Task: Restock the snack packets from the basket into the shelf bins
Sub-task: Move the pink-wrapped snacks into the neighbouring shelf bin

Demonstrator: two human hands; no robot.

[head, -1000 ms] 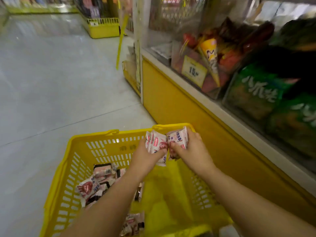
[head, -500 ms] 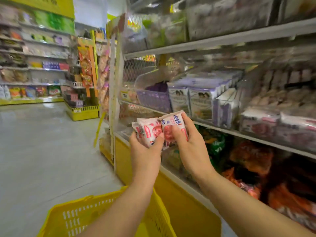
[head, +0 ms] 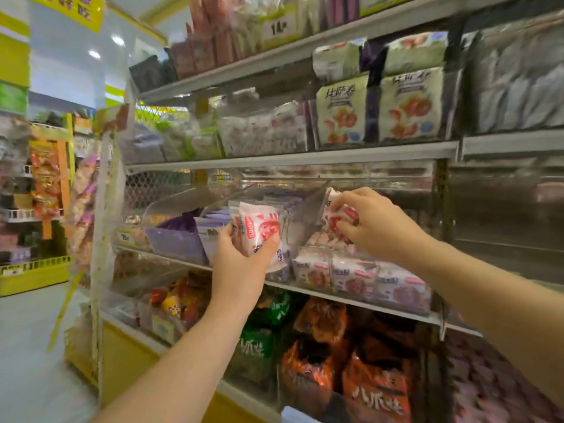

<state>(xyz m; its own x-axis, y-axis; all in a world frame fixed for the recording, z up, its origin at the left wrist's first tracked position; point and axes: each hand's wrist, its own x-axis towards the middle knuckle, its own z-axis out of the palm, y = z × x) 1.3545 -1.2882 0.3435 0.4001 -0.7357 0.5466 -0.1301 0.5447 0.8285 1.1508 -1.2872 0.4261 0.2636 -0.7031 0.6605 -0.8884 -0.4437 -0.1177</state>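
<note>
Shop aisle, stocked shelving unit (head: 293, 158) ahead. Left hand (head: 244, 267) clenched round stack of pink-white snack packets (head: 259, 230), held just in front of middle shelf. Right hand (head: 378, 224) pinches single packet (head: 337, 213) over open top of clear bin (head: 305, 222). Matching packets (head: 360, 279) line bin front below.

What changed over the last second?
Both hands rose from the basket to the shelf. The right hand moved right, pushing its packet into the bin; the left hand holds its packets beside it. Neither grip changed.
</note>
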